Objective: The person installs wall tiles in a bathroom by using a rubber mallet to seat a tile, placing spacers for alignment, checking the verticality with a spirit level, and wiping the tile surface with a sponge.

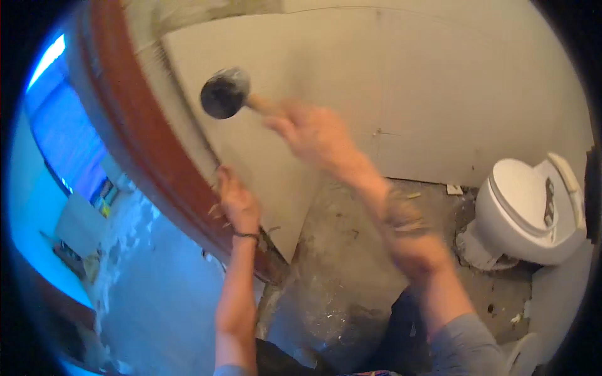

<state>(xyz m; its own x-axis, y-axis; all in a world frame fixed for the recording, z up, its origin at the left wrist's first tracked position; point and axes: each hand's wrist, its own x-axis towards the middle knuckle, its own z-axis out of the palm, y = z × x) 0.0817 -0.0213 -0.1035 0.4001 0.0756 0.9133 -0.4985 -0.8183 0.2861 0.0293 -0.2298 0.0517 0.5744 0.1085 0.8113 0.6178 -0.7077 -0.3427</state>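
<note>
Mallet (pixel 233 92) in R hand (pixel 321 136), head (pixel 224 95) up-left of fingers (pixel 290 120) clamped on tan handle (pixel 262 105); face rnd, blk. L hand (pixel 239 205) by red-brn frame (pixel 142 113), fingers: can't tell.

A beige wall (pixel 451 75), marked with thin lines, spans the back under warm light. A white toilet (pixel 517 197) stands at the right on a stained grey floor (pixel 338 250), with scraps (pixel 454 189) near the wall's foot. To the left, the next room (pixel 157 276) glows blue, with a bright strip (pixel 48 61) high up and a board (pixel 81 222) standing at its side wall (pixel 47 216).
</note>
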